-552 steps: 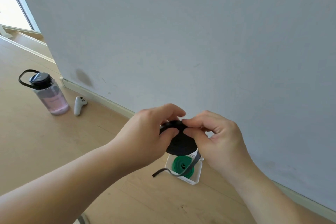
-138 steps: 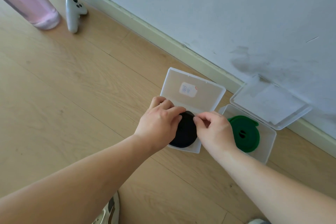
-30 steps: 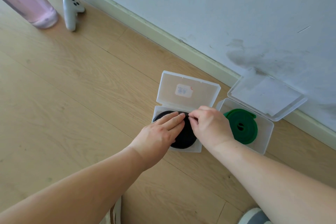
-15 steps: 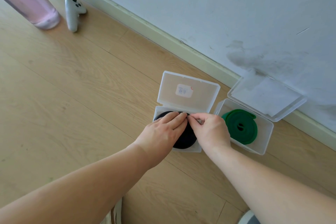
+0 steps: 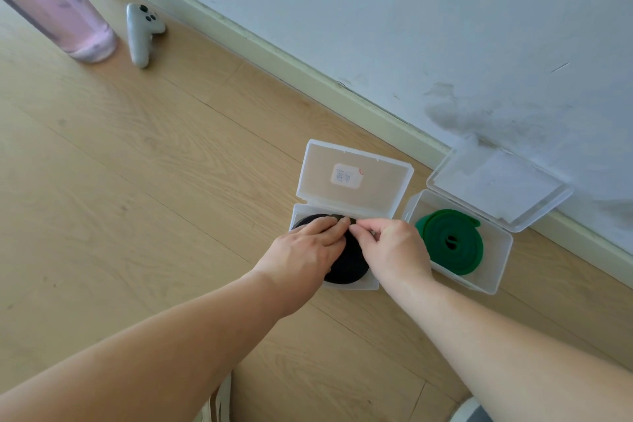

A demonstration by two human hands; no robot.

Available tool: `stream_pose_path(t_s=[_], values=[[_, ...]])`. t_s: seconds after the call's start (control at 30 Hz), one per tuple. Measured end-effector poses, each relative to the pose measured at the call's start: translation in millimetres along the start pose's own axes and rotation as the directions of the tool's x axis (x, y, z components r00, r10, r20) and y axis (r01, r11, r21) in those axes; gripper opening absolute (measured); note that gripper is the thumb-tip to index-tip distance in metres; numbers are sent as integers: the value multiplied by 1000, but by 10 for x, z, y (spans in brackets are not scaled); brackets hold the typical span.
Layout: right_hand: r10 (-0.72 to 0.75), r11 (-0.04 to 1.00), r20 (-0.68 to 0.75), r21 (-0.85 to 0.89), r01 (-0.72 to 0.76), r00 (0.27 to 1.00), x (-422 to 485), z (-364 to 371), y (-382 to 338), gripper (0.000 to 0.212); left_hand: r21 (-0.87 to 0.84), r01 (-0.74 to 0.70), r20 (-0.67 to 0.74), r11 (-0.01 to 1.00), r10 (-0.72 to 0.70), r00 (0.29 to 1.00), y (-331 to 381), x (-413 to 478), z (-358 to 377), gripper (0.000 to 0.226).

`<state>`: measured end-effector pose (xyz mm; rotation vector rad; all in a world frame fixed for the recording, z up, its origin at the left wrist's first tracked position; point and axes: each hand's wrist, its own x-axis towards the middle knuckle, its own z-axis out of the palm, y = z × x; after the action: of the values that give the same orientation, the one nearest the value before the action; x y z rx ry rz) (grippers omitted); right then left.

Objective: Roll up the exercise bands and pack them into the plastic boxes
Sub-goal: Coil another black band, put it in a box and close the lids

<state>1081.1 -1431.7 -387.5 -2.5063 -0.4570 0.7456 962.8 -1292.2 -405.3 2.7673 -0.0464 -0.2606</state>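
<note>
Hands meet over the left box (image 5: 373,284), one of two clear plastic boxes standing side by side with lids open on a wooden floor (image 5: 137,181), near the baseboard (image 5: 274,55) of a scuffed pale wall (image 5: 411,10). One black band (image 5: 349,271), rolled into a flat disc, lies inside the left box. The left hand (image 5: 301,250) rests on top of the roll, its fingers (image 5: 325,228) straight and laid flat together across the far half. The right hand (image 5: 394,250) sits just right of it, its fingers (image 5: 368,224) curled, thumb and forefinger pinching at the far edge of the black band, close against the left fingertips. Just to the right, the right box (image 5: 496,250) holds one green band (image 5: 452,241), also coiled, its loose end at the far right of the coil; the lid (image 5: 496,188) of that box leans back toward the wall. The left box's lid carries one small white label (image 5: 346,175). Far left, one pink-tinted water bottle (image 5: 58,10) stands beside one white handheld controller (image 5: 140,31) lying on the floor. Two shoe tips (image 5: 219,401) show at the near edge.
</note>
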Motion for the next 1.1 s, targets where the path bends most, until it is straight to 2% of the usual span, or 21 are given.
stream_pose_path(t_s=[0.13, 0.3, 0.43, 0.53, 0.63, 0.8, 0.87, 0.97, 1.1], values=[[-150, 980, -34, -134, 145, 988, -55, -75, 150, 19, -23, -19, -68, 1000, 17, 998, -31, -49, 83, 57], [-97, 983, -36, -162, 90, 995, -28, -190, 191, 14, -6, -53, -122, 999, 52, 991, -31, -60, 23, 57], [-19, 985, -48, -171, 10, 999, 31, -213, 116, 12, -33, -39, -123, 999, 35, 992, -25, -15, 15, 45], [-27, 979, -58, -202, 15, 998, 36, -183, 94, 12, -31, -37, -95, 999, 34, 995, -16, -18, 20, 53], [-122, 960, -38, -260, 108, 992, 19, -164, 91, 13, 36, -37, -44, 999, 38, 998, -31, -20, -22, 70], [-275, 906, 10, -333, 263, 961, -23, -225, 158, 13, 131, -86, -28, 988, 91, 995, -6, 46, -76, 71], [-252, 892, 32, -380, 245, 967, -24, -238, 174, 20, 142, -88, -19, 986, 91, 996, -6, 62, -73, 74], [-141, 930, 45, -338, 148, 989, -69, -277, 143, 24, 137, -82, -15, 987, 85, 996, -13, 65, -34, 77], [-4, 925, 181, -372, 72, 984, -151, -290, 32, 31, 121, -81, 3, 989, 81, 997, -22, 58, 14, 76]])
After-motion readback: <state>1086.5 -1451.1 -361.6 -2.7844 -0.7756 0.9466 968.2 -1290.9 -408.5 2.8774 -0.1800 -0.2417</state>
